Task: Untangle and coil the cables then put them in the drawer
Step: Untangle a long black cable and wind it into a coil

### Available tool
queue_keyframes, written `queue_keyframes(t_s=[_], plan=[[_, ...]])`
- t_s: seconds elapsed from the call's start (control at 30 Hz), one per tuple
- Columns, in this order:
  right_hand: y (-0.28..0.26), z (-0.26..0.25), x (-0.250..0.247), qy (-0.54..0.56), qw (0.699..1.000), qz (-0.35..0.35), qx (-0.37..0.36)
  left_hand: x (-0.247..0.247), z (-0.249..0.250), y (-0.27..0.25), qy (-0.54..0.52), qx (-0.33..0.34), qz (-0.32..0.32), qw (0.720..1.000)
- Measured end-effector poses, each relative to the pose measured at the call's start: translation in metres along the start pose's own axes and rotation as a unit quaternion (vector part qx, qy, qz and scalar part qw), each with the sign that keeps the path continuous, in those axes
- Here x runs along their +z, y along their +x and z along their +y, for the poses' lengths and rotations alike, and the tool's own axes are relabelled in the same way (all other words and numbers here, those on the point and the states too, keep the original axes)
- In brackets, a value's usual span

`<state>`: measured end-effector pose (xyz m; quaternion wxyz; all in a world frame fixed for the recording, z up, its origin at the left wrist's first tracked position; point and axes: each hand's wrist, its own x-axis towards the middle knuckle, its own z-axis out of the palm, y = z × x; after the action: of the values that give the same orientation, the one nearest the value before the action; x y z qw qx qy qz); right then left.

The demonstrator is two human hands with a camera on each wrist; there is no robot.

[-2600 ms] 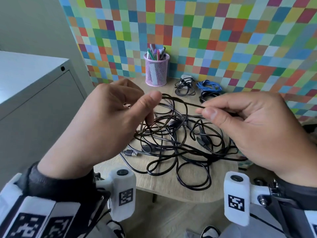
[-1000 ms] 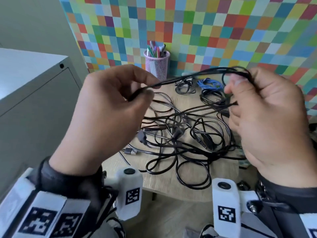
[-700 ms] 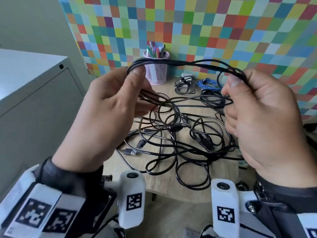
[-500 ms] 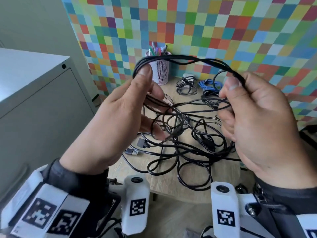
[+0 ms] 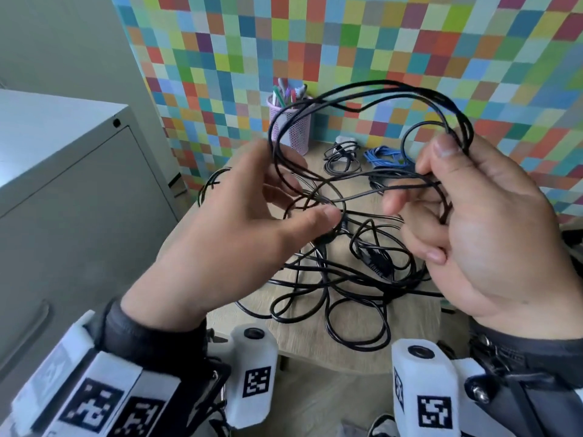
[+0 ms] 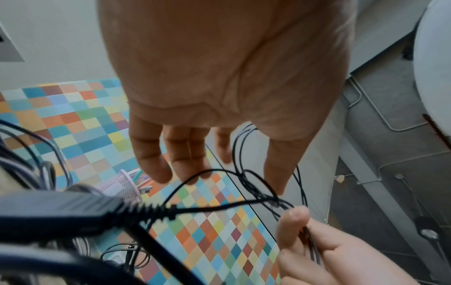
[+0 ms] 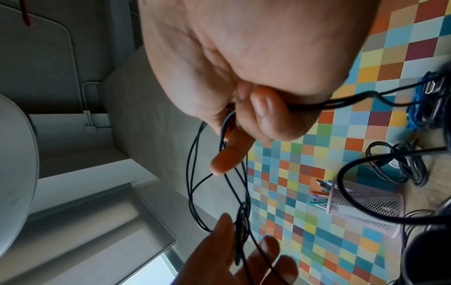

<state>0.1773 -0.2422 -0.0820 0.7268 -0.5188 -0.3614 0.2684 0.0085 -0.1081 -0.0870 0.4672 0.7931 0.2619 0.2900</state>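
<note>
A thin black cable [image 5: 362, 89] arcs in several loops above the table. My right hand [image 5: 441, 171] pinches the gathered loops between thumb and fingers; the right wrist view shows that right hand [image 7: 244, 115] curled round the strands. My left hand [image 5: 303, 190] is spread inside the loops, fingers straight, gripping nothing. In the left wrist view strands cross below the left hand [image 6: 219, 181]. Under both hands a tangle of black cables [image 5: 347, 272] lies on the wooden table [image 5: 315, 351]. No open drawer shows.
A pink mesh pen cup [image 5: 290, 127] stands at the table's back by the checkered wall. A coiled black cable [image 5: 342, 156] and a blue cable [image 5: 385, 156] lie beside it. A grey metal cabinet [image 5: 63, 184] stands to the left. A black plug [image 6: 61, 212] hangs close to the left wrist camera.
My left hand has let go of the cable and opened its fingers. The loops have widened and risen. My right hand keeps its hold on the bundle.
</note>
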Motion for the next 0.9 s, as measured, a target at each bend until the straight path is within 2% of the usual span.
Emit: queue_keyframes(t_s=[0.13, 0.2, 0.4, 0.53, 0.63, 0.77, 0.9], plan=[[0.001, -0.001, -0.002, 0.011, 1.0, 0.006, -0.012, -0.006, 0.007, -0.004, 0.013, 0.009, 0.054, 0.998], [0.001, -0.001, -0.004, 0.013, 1.0, 0.013, -0.013, -0.012, 0.011, -0.006, 0.068, 0.005, 0.031, 0.997], [0.002, -0.001, -0.004, 0.016, 1.0, 0.02, -0.014, -0.008, 0.013, -0.008, 0.183, -0.029, -0.092, 0.978], [0.003, -0.001, -0.005, 0.004, 1.0, 0.021, -0.008, -0.003, 0.008, -0.008, 0.177, -0.026, -0.084, 0.98], [0.003, 0.004, -0.006, -0.047, 0.999, -0.002, 0.001, -0.003, 0.007, -0.008, 0.138, 0.004, -0.058, 0.989], [0.004, 0.017, -0.005, -0.203, 0.978, -0.052, -0.019, -0.001, 0.007, -0.008, 0.131, 0.048, -0.062, 0.988], [0.004, 0.021, -0.001, -0.233, 0.97, -0.068, -0.027, 0.003, 0.004, -0.006, 0.116, 0.042, -0.064, 0.99]])
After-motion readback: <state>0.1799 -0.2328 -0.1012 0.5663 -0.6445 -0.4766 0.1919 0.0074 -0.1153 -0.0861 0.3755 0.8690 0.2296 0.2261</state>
